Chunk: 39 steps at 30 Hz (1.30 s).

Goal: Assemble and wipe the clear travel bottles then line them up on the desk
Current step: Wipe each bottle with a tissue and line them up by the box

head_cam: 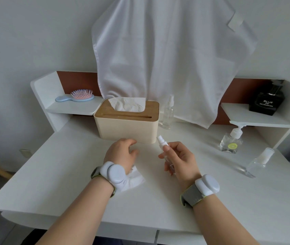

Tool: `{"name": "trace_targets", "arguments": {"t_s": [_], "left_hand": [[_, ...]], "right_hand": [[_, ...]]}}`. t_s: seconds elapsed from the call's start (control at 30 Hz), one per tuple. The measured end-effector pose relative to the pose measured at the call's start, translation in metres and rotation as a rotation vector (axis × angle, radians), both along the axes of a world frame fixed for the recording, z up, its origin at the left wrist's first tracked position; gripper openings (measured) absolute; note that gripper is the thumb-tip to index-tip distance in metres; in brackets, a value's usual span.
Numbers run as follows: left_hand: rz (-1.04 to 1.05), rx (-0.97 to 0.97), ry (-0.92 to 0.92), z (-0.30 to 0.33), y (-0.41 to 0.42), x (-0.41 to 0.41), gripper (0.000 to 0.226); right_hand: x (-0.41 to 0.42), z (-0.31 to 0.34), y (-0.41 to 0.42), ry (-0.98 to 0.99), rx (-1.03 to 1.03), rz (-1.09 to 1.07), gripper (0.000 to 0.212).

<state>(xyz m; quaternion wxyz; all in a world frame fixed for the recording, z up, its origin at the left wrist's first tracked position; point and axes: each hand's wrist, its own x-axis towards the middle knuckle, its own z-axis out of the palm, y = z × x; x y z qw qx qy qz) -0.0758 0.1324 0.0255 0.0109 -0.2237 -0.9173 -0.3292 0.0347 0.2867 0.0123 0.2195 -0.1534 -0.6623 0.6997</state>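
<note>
My right hand [179, 159] grips a small clear spray bottle [162, 141] above the desk, its white nozzle tilted up and to the left. My left hand [121, 154] hovers with relaxed fingers over a crumpled white tissue [133, 181] that lies on the desk under my wrist. A taller clear spray bottle [168, 114] stands upright right of the tissue box. Another clear bottle with a white cap [259, 161] stands at the right. Both wrists wear white bands.
A beige tissue box [126, 124] with a wooden lid sits mid-desk behind my hands. A pump bottle with a lime label [231, 142] stands at the right. A black perfume bottle [266, 101], a hairbrush [77, 97] and a hanging white cloth [167, 59] are behind.
</note>
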Motion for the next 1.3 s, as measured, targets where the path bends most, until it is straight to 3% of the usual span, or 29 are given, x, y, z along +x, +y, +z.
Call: {"name": "trace_targets", "arguments": {"t_s": [0.33, 0.43, 0.57, 0.67, 0.8, 0.97, 1.3], "left_hand": [[0.024, 0.112, -0.019, -0.007, 0.005, -0.007, 0.026], [0.061, 0.321, -0.065, 0.001, 0.006, -0.012, 0.023], [0.015, 0.722, -0.292, 0.018, 0.006, -0.010, 0.024], [-0.027, 0.854, -0.447, 0.026, 0.007, -0.004, 0.022], [-0.052, 0.887, -0.528, 0.031, 0.012, 0.002, 0.020], [-0.077, 0.863, -0.534, 0.034, 0.015, 0.008, 0.018], [-0.131, 0.717, -0.386, 0.035, 0.017, 0.018, 0.021]], "right_hand": [[0.002, 0.006, -0.001, 0.008, -0.031, 0.046, 0.012], [0.001, 0.005, -0.001, 0.006, -0.030, 0.060, 0.012], [0.002, 0.003, -0.002, 0.034, -0.021, 0.084, 0.010], [0.002, 0.002, -0.004, 0.070, -0.010, 0.110, 0.016], [0.003, 0.003, -0.006, 0.103, 0.008, 0.106, 0.026], [0.003, 0.001, -0.004, 0.126, 0.034, 0.109, 0.011], [0.003, 0.002, -0.004, 0.124, 0.061, 0.113, 0.010]]}}
